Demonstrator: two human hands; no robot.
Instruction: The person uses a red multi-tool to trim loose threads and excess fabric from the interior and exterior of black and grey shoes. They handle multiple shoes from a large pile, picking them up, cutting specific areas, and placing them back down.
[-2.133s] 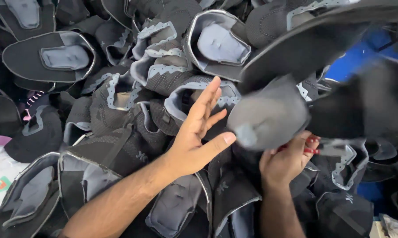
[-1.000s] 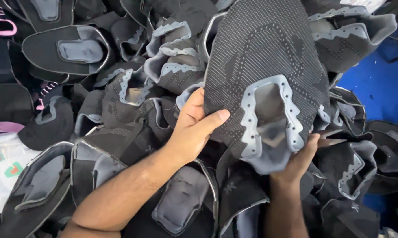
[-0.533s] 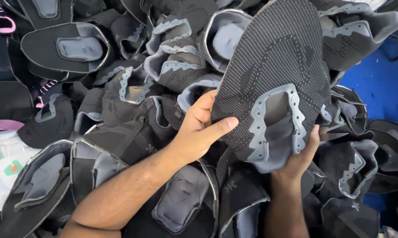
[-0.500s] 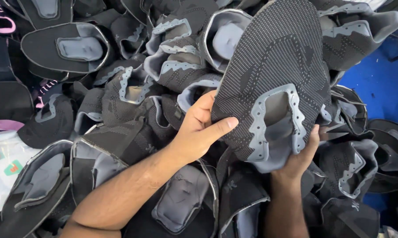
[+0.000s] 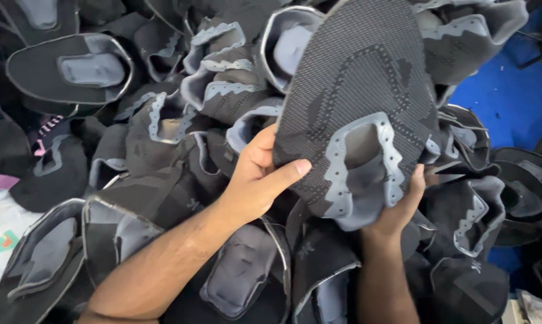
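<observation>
Both hands hold one black knitted shoe upper (image 5: 361,90) with a grey collar trim, raised above the heap of similar black uppers (image 5: 163,150): the left hand (image 5: 256,180) pinches its left edge under the thumb, and the right hand (image 5: 400,207) cups its lower right edge, fingers curled behind it.

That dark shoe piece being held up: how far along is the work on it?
Already lifted clear of the heap: one dark knit shoe upper. In hand: left hand pinches its edge, right hand supports it underneath. Left: the pile of similar uppers, with no separate finished stack visible.
</observation>
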